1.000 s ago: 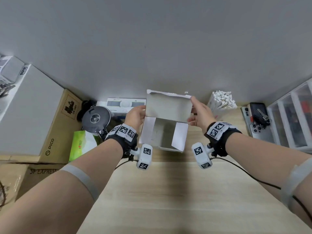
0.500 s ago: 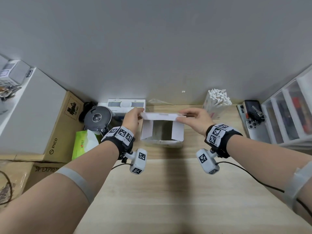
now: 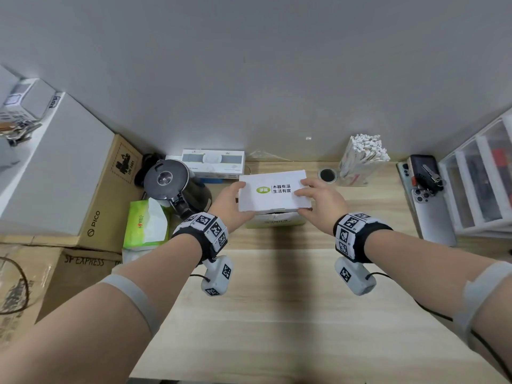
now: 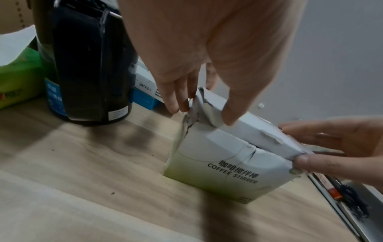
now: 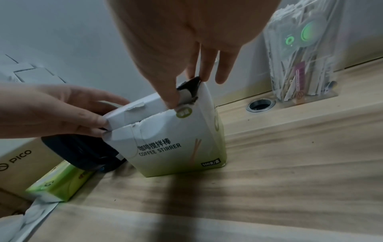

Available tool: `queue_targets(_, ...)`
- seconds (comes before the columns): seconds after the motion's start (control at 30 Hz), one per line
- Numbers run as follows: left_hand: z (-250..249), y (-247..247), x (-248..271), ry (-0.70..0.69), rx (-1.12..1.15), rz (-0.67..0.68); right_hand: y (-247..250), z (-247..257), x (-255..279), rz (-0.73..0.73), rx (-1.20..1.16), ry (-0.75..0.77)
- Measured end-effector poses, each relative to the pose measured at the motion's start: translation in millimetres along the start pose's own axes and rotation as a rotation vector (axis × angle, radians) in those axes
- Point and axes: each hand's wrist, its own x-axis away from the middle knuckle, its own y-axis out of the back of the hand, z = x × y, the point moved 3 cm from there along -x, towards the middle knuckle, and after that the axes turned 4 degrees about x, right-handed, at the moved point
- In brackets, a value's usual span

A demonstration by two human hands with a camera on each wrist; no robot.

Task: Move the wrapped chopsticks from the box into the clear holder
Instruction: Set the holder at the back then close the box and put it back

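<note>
Tabletop [image 3: 277, 314]: pale wood, bare at 6 o'clock, near the wearer.
Left hand [image 3: 232, 202]: at the box's 9 o'clock end; grip pinches the torn lid corner, thumb on the front face, fingers [image 4: 178, 99] behind the edge.
Right hand [image 3: 318, 200]: at the 3 o'clock end; grip pinches the other lid corner, thumb [image 5: 172, 98] in front, fingers on top.
Box [image 3: 273, 196]: upright on the tabletop between both hands, printed "COFFEE STIRRER"; lid folded down over the mouth, front lip not yet tucked, a gap shows under it. Contents hidden.
Clear holder [image 3: 357, 167]: at 1 o'clock from the box, well apart, by the wall; packed upright with wrapped chopsticks [image 3: 367, 146], white ends above the rim.
Cable hole [image 3: 327, 174]: between box and holder.
Kettle [image 3: 173, 187]: dark, at 9 o'clock, just beside the left hand.
Progress: judged near the end. Holder looks full, box is being closed; no sticks in either hand.
Left: seat the lid flap, perhaps. Whether sticks remain inside, cannot tell.
</note>
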Motion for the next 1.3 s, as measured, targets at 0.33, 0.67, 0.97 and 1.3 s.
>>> queue_targets(0.33,5.7,-6.7,-4.9,-0.031,-0.153,-0.040,-9.6,-6.7,-1.2,0.085,0.020,-0.027)
queue_targets(0.67,0.8,-11.9,-14.2,-0.008,-0.089,-0.040,-12.3,-18.0,5.0,0.042,-0.116,-0.304)
queue_targets(0.97,-22.1,-23.0,-49.9,0.010,-0.064,-0.083,-0.3,-38.0,-31.7,-0.013,-0.120,-0.347)
queue_targets(1.3,-41.9,-22.1,-78.1,-0.023,-0.063,-0.041,6.6,-48.8,-55.9,-0.042,-0.165,-0.362)
